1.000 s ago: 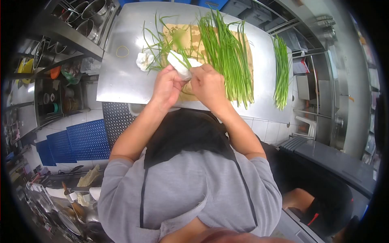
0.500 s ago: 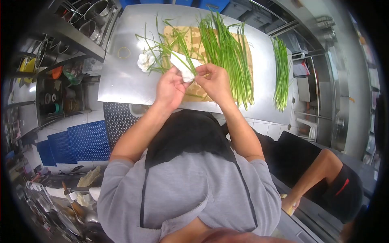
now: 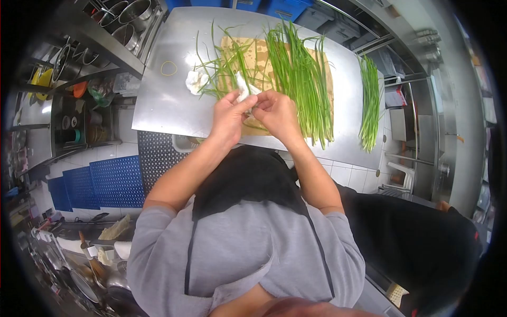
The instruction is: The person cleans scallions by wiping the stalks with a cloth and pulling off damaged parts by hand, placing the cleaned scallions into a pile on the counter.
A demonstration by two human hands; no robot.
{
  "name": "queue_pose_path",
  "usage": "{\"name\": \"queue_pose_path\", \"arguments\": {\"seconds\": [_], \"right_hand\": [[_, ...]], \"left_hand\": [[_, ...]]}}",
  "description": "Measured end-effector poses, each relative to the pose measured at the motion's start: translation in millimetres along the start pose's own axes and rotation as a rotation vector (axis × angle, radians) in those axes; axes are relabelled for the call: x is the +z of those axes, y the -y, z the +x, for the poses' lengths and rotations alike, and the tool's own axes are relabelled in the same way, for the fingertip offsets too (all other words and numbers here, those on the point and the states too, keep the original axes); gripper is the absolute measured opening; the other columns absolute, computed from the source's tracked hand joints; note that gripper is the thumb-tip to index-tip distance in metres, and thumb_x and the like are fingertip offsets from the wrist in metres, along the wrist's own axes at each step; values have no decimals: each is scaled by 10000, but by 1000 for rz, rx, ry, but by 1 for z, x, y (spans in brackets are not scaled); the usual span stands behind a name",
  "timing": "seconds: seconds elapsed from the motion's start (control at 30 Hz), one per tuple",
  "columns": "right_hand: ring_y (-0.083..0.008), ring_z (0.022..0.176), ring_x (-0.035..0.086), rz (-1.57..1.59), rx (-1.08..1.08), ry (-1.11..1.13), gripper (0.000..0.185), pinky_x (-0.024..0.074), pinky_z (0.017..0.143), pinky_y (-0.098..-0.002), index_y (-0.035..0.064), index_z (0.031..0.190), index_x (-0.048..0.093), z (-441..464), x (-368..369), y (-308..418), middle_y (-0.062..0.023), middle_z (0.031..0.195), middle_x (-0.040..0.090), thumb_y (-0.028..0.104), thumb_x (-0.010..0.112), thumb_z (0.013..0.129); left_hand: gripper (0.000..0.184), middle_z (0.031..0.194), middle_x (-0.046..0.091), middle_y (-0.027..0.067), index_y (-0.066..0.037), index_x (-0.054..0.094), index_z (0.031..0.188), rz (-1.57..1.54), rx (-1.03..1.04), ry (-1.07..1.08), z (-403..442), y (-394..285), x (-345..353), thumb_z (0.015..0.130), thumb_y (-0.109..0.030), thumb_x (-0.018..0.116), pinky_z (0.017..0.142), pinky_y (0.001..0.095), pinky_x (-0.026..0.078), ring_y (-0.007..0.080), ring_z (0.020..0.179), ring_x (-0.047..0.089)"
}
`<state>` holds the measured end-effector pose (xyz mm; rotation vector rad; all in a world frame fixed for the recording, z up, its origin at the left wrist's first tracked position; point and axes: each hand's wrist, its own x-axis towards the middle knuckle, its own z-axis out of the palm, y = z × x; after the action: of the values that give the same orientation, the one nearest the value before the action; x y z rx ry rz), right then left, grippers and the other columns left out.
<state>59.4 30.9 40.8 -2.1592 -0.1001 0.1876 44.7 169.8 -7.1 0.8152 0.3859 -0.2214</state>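
My left hand (image 3: 230, 115) is closed on a crumpled white cloth or paper (image 3: 243, 87) above the near edge of a brown patterned sheet (image 3: 261, 53). Touching the same white piece from the right is my right hand (image 3: 275, 112), its fingers pinched together; what lies between them is hidden. Loose green stalks (image 3: 227, 63) are scattered behind my hands. A thick bundle of long green stalks (image 3: 301, 84) lies on the sheet to the right. Another crumpled white piece (image 3: 197, 82) rests left of the stalks, near a yellow rubber band (image 3: 169, 68).
The steel table (image 3: 158, 108) holds a second, thinner green bundle (image 3: 370, 103) at its right end. Pots (image 3: 125, 37) stand on a rack at the upper left. A co-worker in black (image 3: 406, 238) is behind on the right. Blue bins (image 3: 288, 8) are beyond the table.
Both hands have come closer together round the white piece, which is now more crumpled and covered by fingers. The co-worker has shifted, and the bare forearm seen before is hidden.
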Motion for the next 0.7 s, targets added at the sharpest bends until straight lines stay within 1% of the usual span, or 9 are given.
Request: {"name": "queue_pose_path", "arguments": {"seconds": [0.13, 0.2, 0.23, 0.3, 0.33, 0.43, 0.53, 0.63, 0.7], "right_hand": [[-273, 682, 691, -63, 20, -1, 250, 538, 666, -372, 10, 928, 700, -2, -6, 6, -133, 736, 704, 124, 690, 705], [-279, 685, 690, -67, 40, 7, 258, 540, 674, -373, 7, 932, 700, -3, -8, 7, -144, 747, 704, 120, 687, 701], [-234, 667, 673, -71, 24, -10, 263, 529, 649, -349, 6, 944, 698, -2, -7, 4, -125, 746, 699, 112, 692, 702], [-145, 632, 640, -80, -10, -44, 277, 508, 601, -300, 3, 966, 696, 1, -5, -4, -85, 742, 689, 96, 702, 706], [-143, 635, 639, -65, -2, -47, 278, 508, 599, -300, -1, 967, 695, 2, -6, -5, -86, 742, 688, 99, 703, 707], [-138, 641, 638, -41, 5, -22, 282, 505, 596, -295, -13, 969, 692, 5, -7, -1, -86, 740, 684, 101, 703, 711], [-127, 639, 632, -62, -6, 37, 280, 499, 591, -280, -23, 975, 689, 5, -7, 3, -79, 735, 680, 85, 695, 716], [-102, 632, 613, -40, -8, 98, 278, 484, 581, -256, -28, 987, 686, 6, -6, 0, -62, 728, 670, 55, 683, 722], [-82, 625, 597, -3, 1, 149, 282, 471, 573, -240, -30, 998, 684, 10, -8, -3, -49, 725, 662, 32, 673, 724]], "left_hand": [[684, 1074, 642, 105, 133, 366, 1377, 7, -12, -33, 5, 3, 0, 847, -89, 738, 740, 293, 492, 132, 935, 615], [627, 1087, 640, 92, 101, 417, 1358, -4, -14, -25, 5, 1, 2, 859, -109, 731, 750, 296, 494, 136, 947, 613], [599, 1093, 639, 86, 85, 442, 1349, -10, -15, -21, 4, -2, 5, 864, -119, 728, 755, 297, 494, 138, 953, 612], [427, 1091, 644, 55, -6, 526, 1262, -187, -123, 14, 1, -10, 10, 896, -146, 695, 795, 312, 490, 145, 967, 613], [343, 1090, 647, 40, -51, 568, 1218, -277, -174, 30, 0, -14, 11, 912, -160, 679, 816, 319, 488, 149, 974, 614], [356, 1093, 643, 27, -64, 561, 1234, -185, -128, 35, 4, -6, 5, 922, -197, 671, 832, 316, 479, 146, 990, 607], [406, 1101, 642, 44, -6, 577, 1236, -123, -86, -7, -2, -8, 12, 886, -160, 713, 815, 316, 478, 137, 968, 593], [406, 1082, 649, 53, 14, 573, 1236, -63, -91, -60, 8, -6, 2, 882, -130, 710, 818, 316, 482, 147, 962, 597], [378, 1062, 654, 64, 24, 576, 1215, -88, -106, -119, 13, -6, 2, 881, -101, 701, 814, 318, 486, 157, 951, 604]]}}
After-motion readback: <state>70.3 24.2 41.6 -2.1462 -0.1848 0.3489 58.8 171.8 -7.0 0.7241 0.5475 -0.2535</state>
